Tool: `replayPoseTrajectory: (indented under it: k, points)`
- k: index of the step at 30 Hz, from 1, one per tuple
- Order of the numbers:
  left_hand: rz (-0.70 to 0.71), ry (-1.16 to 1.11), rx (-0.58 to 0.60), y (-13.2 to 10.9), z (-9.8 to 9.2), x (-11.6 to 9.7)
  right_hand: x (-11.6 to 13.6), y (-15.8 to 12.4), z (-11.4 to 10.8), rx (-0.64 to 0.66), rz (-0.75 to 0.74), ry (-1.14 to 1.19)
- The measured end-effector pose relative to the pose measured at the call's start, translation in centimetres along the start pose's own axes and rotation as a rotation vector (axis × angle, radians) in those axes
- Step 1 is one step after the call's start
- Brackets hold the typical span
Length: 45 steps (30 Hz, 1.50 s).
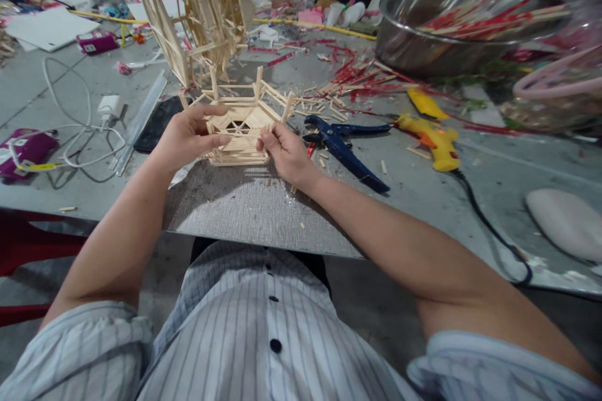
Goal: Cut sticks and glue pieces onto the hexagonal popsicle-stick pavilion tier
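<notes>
A many-sided frame of thin wooden sticks (pixel 241 155) is at the table's near edge, with short posts rising from its rim and a star-like opening in its middle. My left hand (pixel 188 135) grips its left side, thumb on the near part and fingers across the top. On the right side, my right hand (pixel 286 149) is closed with thumb and curled fingers pinching the frame; whatever lies inside that pinch is hidden. Just right of this hand lies a blue-handled cutter (pixel 345 147). A taller openwork structure of sticks (pixel 197 25) stands behind the frame.
To the right lie a yellow hot glue gun (pixel 435 141) with a black cord and a white rounded object (pixel 567 222). A metal basin (pixel 409 44) holds red-wrapped sticks. Loose stick pieces (pixel 324 100) litter the tabletop. Leftward are a dark phone-like slab (pixel 157 125), a white charger (pixel 110 108) and cable.
</notes>
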<state>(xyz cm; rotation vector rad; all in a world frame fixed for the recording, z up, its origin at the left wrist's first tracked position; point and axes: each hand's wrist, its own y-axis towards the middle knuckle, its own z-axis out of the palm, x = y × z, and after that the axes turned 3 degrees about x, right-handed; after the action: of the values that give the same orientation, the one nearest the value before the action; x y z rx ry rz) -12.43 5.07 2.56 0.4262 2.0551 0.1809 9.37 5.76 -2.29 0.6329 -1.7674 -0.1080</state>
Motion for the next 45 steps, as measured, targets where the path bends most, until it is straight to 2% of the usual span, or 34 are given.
replayPoseTrajectory:
  k: [7,11,18,22,27,38,45]
  points:
    - [-0.01,0.09,0.001,-0.1,0.4,-0.7,-0.8,0.0,-0.1,0.074,-0.022,0.156]
    - [-0.024,0.059,-0.001,-0.2,0.3,-0.7,-0.7,-0.1,-0.1,0.037,0.002,0.119]
    - [-0.058,0.026,0.076,0.0,0.0,-0.5,0.3,-0.3,-0.2,0.023,-0.018,0.073]
    - [-0.035,-0.008,0.129,0.1,-0.2,-0.4,0.1,-0.2,-0.3,0.009,-0.002,0.172]
    - [-0.011,-0.023,0.167,0.1,-0.4,0.0,-0.1,0.0,-0.5,0.053,0.04,0.325]
    - [0.043,0.061,0.148,0.0,-0.5,0.0,0.4,-0.1,-0.4,-0.006,0.028,0.287]
    - [0.049,0.093,0.14,0.1,-0.6,0.2,0.7,-0.1,-0.7,0.049,0.04,0.325]
